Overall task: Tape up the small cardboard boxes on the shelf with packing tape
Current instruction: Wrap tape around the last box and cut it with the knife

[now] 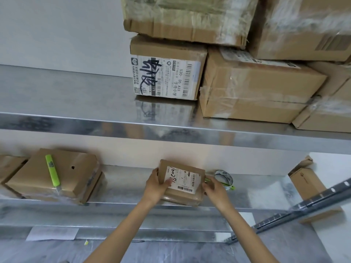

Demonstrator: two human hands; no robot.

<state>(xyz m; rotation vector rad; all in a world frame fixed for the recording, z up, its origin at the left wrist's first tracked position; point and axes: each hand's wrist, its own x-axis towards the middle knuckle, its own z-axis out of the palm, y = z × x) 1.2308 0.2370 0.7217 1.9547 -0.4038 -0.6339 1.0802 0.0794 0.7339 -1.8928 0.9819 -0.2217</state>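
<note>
A small cardboard box (182, 192) with a white shipping label lies on the lower metal shelf (123, 186). My left hand (156, 184) grips its left side, thumb lying on the label. My right hand (212, 186) grips the box's right edge. Just behind my right hand, a roll of packing tape (224, 178) with a green dispenser part sits on the shelf, partly hidden by the hand.
At the left of the lower shelf sit taped cardboard boxes (55, 177), and a green utility knife (52, 170) lies on top of them. An open box (305, 184) stands at the right. The upper shelf (76, 120) carries several larger stacked boxes.
</note>
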